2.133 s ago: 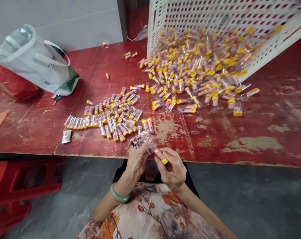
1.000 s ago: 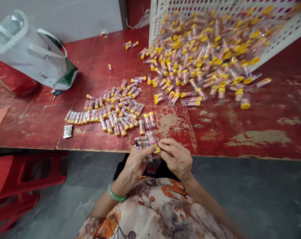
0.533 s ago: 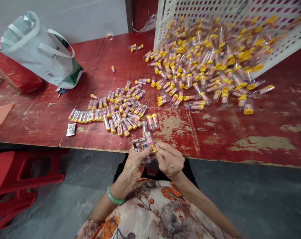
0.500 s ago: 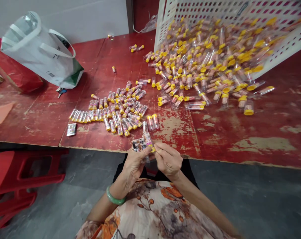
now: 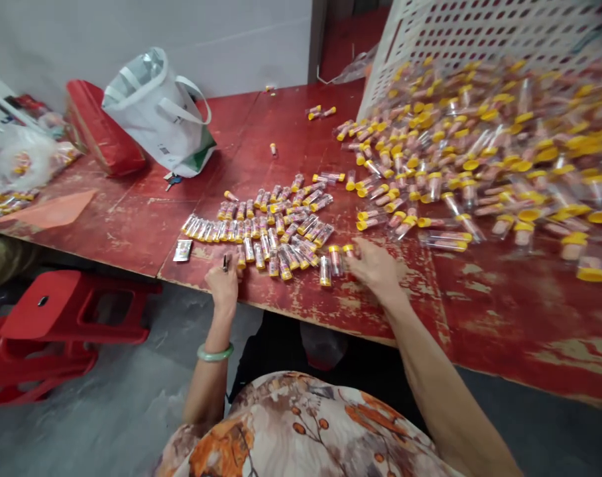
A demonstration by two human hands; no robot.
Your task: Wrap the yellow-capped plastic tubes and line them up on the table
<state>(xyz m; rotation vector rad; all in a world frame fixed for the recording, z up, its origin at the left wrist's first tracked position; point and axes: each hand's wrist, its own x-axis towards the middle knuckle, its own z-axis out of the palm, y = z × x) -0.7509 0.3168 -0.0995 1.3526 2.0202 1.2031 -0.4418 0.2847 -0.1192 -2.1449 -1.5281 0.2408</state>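
Note:
My left hand (image 5: 223, 283) is closed at the table's front edge, just below the cluster of labelled tubes (image 5: 274, 255). A small dark item (image 5: 226, 263) shows at its fingertips, too blurred to name. My right hand (image 5: 376, 268) rests low over the table with its fingers closed on a clear tube with a yellow cap (image 5: 349, 250). Beside that tube lies another yellow-capped tube (image 5: 335, 260) with pinkish contents. Left of it, a shiny wrapped tube (image 5: 325, 271) has its yellow cap toward me.
A white perforated basket (image 5: 380, 73) lies tipped at the upper right, with a large heap of yellow-capped tubes (image 5: 430, 182) spilling out. A small silver packet (image 5: 182, 250) lies left. Behind stand a white bag (image 5: 152, 126) and a red bag (image 5: 105, 129). Red stools (image 5: 47, 305) stand lower left.
My hands have parted: the left went left to the labelled cluster, the right forward to a capped tube. The tube they held now lies on the table. The view has shifted left.

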